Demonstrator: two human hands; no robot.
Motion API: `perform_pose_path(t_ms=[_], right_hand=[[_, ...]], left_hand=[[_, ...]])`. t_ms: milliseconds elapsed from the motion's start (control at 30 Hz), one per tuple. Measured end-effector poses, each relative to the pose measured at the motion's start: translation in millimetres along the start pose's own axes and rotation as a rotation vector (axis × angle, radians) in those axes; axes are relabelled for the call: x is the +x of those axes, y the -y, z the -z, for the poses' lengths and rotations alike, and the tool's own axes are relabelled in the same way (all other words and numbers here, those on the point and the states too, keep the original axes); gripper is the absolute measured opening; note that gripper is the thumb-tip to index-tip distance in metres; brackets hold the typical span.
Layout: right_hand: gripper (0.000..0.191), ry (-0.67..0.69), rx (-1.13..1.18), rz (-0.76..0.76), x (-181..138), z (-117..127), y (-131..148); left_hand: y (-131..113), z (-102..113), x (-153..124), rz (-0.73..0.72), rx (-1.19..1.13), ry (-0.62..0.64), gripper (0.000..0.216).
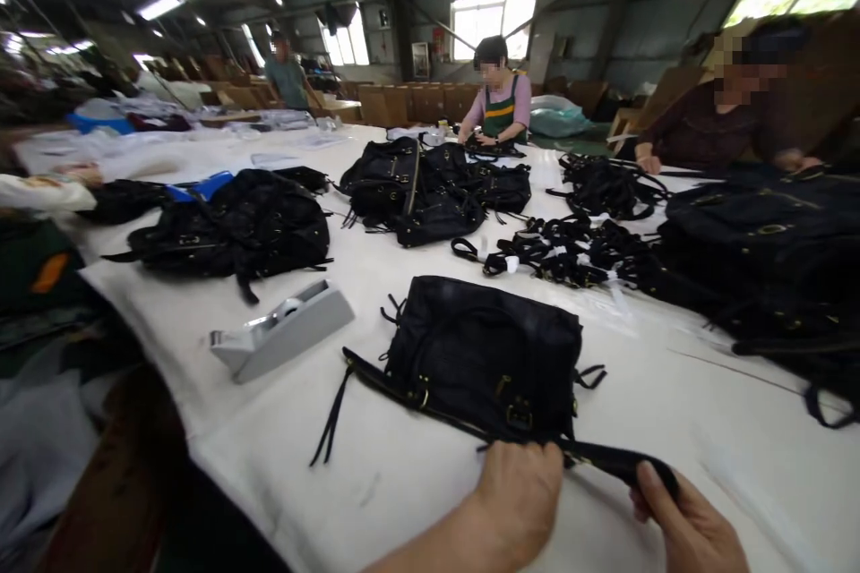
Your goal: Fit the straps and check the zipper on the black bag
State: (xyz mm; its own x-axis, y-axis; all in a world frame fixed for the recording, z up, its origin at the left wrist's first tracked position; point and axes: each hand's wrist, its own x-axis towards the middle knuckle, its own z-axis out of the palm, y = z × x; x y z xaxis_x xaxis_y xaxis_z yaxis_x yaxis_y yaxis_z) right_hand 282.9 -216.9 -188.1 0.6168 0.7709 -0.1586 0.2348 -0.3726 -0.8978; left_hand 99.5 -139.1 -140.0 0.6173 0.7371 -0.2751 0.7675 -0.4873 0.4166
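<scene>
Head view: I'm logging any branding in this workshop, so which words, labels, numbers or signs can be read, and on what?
None can be read.
Black bag in hand: no legible lettering.
Grey tape dispenser: no legible lettering.
White pieces among the black straps: too blurred to tell.
Red patch on the far wall: too small to tell.

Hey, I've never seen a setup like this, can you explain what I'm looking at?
There's no machine here: a camera worn on a person's head looks forward and down at their bare hands. The left hand grips the near edge of a black bag; the right hand holds the end of that edge. On the white table are a grey tape dispenser, more black bags and a pile of black straps. Other people stand around it.
</scene>
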Motion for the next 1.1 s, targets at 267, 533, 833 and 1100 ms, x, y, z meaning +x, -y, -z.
perform_pose_path(t_ms=[267,533,833,1100], right_hand=[[0.045,-0.010,0.244,0.032,-10,-45,23],[0.040,0.149,0.429,0.026,-29,-46,17],[0.058,-0.236,0.639,-0.266,11,-54,19],[0.060,-0.070,0.531,-0.342,14,-31,25]], left_hand=[[53,10,-16,0.027,0.080,-0.042,0.026],[17,-25,-16,-0.112,-0.092,0.011,0.021],[71,-3,-4,-0.020,0.075,-0.007,0.027],[86,-13,-47,-0.103,0.013,-0.097,0.024]])
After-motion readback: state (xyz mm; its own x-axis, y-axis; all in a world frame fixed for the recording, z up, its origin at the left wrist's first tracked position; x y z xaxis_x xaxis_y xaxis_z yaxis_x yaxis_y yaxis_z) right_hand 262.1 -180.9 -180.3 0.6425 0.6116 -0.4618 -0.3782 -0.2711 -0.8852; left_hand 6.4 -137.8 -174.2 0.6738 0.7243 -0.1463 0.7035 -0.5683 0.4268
